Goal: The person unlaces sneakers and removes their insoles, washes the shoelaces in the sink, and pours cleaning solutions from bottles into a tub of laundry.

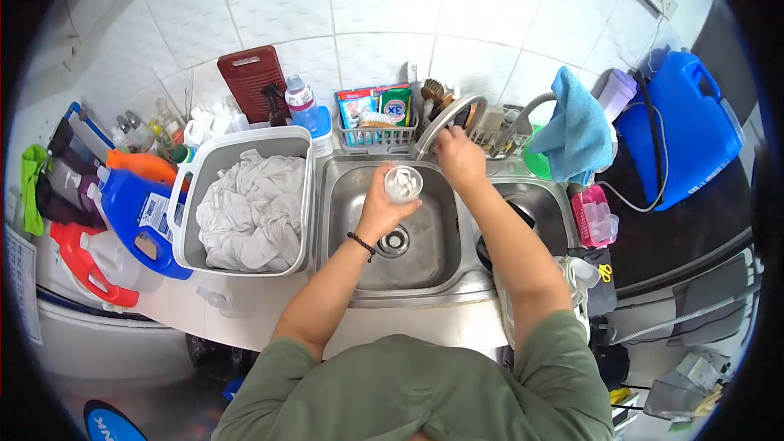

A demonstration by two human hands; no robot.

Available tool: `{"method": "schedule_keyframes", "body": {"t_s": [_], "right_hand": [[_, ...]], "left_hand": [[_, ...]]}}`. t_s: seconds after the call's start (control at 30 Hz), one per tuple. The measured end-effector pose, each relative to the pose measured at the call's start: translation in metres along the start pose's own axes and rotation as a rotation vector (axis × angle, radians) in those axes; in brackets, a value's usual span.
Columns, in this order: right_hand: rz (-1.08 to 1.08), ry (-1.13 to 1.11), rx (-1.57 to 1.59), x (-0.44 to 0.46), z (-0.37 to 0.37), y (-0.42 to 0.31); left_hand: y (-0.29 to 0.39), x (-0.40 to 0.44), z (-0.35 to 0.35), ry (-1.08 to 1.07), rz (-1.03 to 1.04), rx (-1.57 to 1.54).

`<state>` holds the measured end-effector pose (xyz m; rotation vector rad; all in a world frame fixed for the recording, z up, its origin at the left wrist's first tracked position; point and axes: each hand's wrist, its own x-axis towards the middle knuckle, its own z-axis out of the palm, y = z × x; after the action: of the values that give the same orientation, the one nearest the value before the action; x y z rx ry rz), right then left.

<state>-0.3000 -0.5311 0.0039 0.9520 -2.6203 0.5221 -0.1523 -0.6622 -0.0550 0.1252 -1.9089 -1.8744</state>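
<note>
Over the left basin of the steel sink (343,273), my left hand (382,214) is wrapped round a small clear cup (403,184) with something white inside. My right hand (459,155) is raised behind the sink, at the base of the curved faucet (445,121). Its fingers are bunched together against the faucet, and their grip is partly hidden. Below the cup, the round drain (394,241) shows in the basin.
Left of the sink stands a grey tub (189,229) of white cloth (253,212), beside blue (135,208) and red-handled jugs (98,265). A blue towel (573,131) hangs at the right. Behind the sink is a basket (376,137) of packets.
</note>
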Motion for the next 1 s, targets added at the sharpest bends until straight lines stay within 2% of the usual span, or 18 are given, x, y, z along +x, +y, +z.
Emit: {"method": "schedule_keyframes", "body": {"t_s": [0.07, 0.13, 0.17, 0.27, 0.33, 0.4, 0.5, 0.6, 0.73, 0.77, 0.87, 1.0], "right_hand": [[-0.159, 0.029, 0.298, -0.024, -0.020, -0.024], [-0.290, -0.265, 0.016, -0.042, -0.037, -0.041], [-0.344, -0.229, -0.101, -0.051, -0.031, -0.040], [-0.181, -0.525, -0.289, -0.048, -0.034, -0.051], [-0.131, -0.557, -0.276, -0.050, -0.029, -0.048], [-0.105, -0.638, -0.300, -0.051, -0.032, -0.050], [-0.034, -0.637, -0.043, -0.059, -0.063, -0.047], [-0.032, -0.389, 0.104, -0.069, -0.077, -0.039], [-0.109, -0.144, 0.015, -0.086, -0.093, -0.041], [-0.120, -0.241, -0.009, -0.085, -0.099, -0.043], [-0.208, -0.227, -0.245, -0.100, -0.094, -0.043], [-0.013, -0.555, -0.161, -0.094, -0.103, -0.034]], "left_hand": [[-0.019, -0.003, -0.002, -0.007, 0.000, 0.100], [-0.020, -0.011, 0.001, -0.022, 0.001, 0.186], [-0.020, -0.015, 0.004, -0.033, 0.006, 0.222], [-0.021, -0.023, 0.020, -0.014, 0.101, 0.273], [-0.017, -0.030, 0.026, 0.022, 0.160, 0.331], [-0.015, -0.040, 0.028, -0.020, 0.040, 0.224], [-0.012, -0.051, 0.029, -0.037, -0.038, 0.162], [-0.010, -0.054, 0.028, -0.052, -0.019, 0.158], [-0.004, -0.055, 0.034, -0.082, 0.014, 0.094], [-0.001, -0.054, 0.037, -0.084, 0.033, 0.103], [0.012, -0.056, 0.047, -0.092, 0.073, 0.130], [0.031, -0.056, 0.063, -0.102, 0.063, 0.216]]}}
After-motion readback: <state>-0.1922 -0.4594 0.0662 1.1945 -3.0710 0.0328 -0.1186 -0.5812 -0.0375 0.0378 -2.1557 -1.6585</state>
